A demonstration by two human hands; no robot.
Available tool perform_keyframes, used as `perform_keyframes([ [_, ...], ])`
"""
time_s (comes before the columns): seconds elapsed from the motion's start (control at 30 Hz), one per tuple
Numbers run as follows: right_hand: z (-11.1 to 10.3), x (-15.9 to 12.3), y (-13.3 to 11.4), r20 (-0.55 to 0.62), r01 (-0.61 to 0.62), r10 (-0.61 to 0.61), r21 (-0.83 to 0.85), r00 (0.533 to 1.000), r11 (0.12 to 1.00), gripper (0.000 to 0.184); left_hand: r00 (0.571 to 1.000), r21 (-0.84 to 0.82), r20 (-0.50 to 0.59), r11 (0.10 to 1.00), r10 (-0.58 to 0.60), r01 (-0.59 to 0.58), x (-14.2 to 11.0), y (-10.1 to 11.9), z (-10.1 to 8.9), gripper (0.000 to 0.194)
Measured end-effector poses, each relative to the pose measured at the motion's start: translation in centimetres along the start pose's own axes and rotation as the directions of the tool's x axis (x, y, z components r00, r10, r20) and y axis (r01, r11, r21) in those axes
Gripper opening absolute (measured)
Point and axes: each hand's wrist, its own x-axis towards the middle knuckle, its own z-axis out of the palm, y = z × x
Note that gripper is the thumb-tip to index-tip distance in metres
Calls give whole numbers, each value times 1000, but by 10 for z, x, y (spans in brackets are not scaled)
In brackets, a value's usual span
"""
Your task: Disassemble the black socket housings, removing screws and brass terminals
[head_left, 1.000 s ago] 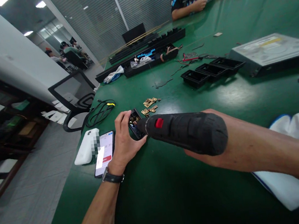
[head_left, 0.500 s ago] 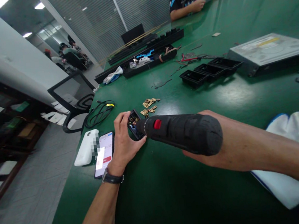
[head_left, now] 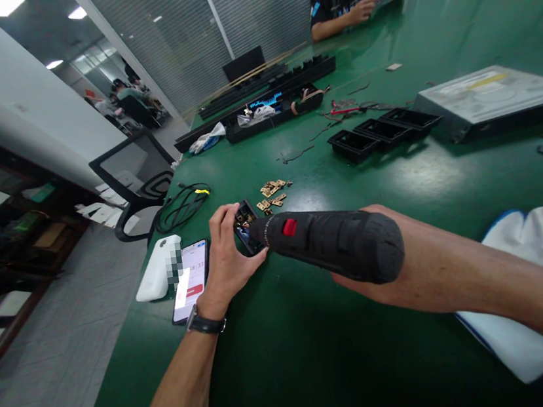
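A black cordless drill with a red switch lies along my view, its nose pointing down and left. My right hand is wrapped round its grip, the fingers mostly hidden behind the body. With thumb and fingers on opposite edges, my left hand holds a small black box with brass-coloured parts inside. The drill's nose covers part of this box, so I cannot tell whether its tip touches anything. Just beyond the box lie several small brass pieces.
Left of my left hand lie a phone and a white case. A coiled cable, black trays, a metal box and a white-blue glove are on the green table. A person sits across.
Both my hands, the drill and the small box keep nearly the same position; the view shifts slightly. The person across has drawn one outstretched hand inward.
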Motion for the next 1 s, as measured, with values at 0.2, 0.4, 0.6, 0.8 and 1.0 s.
perform_keyframes([
  [0.2,2,0,0,-26,-21,20,-15,999,1000,19,1000,-11,-4,1000,5,-5,1,0,0,95],
  [0.4,1,-1,1,4,-43,43,-38,999,998,16,1000,-6,-3,1000,-4,4,1,1,0,95],
  [0.6,0,2,-2,4,41,-41,-16,999,999,20,1000,-14,2,1000,-14,14,0,1,0,96],
  [0.8,2,0,0,34,-40,40,-3,999,999,17,1000,-19,1,1000,-10,10,0,0,0,96],
  [1.0,3,0,-1,58,-33,34,-25,998,999,22,1000,-23,-5,1000,-6,6,0,0,0,95],
])
